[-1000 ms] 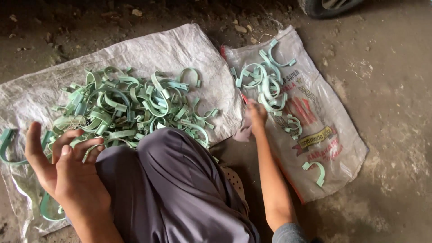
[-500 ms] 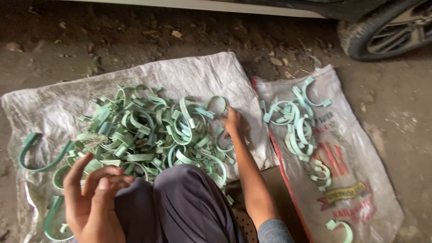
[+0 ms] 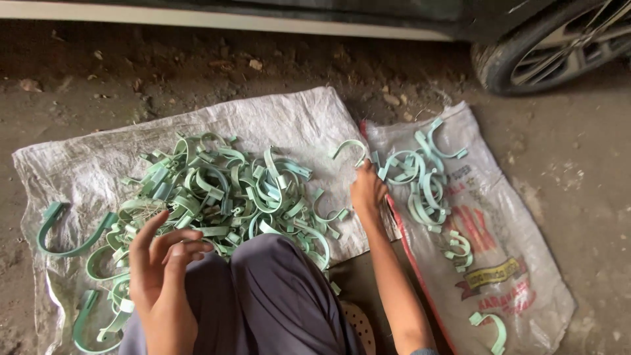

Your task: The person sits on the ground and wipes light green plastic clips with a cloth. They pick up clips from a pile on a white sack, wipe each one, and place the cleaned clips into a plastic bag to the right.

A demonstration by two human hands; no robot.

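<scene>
Two sacks are spread flat on the dirt floor [image 3: 578,171], side by side with their edges touching; the left sack [image 3: 289,118] carries a large heap of clips [image 3: 223,190], pale green and C-shaped, and the right sack [image 3: 519,263] carries a smaller pile of clips [image 3: 420,181] of the same kind. The right hand [image 3: 366,190] is stretched out to the seam between the two sacks; its fingers [image 3: 361,172] are closed on a single clip [image 3: 350,148], which is lifted just above them, its curve arching to the left; the small pile lies just to the right of those fingers and the large heap to their left. The left hand [image 3: 161,263] is raised above the near edge of the large heap, palm turned inward; its fingers [image 3: 181,240] are loosely curled and nothing is held in them; loose clips lie directly beyond and below them. A knee in grey cloth [image 3: 276,296] is seen between the two arms; a sandal [image 3: 358,325] shows just beside it. A car tyre [image 3: 545,52] stands well beyond the right sack.
</scene>
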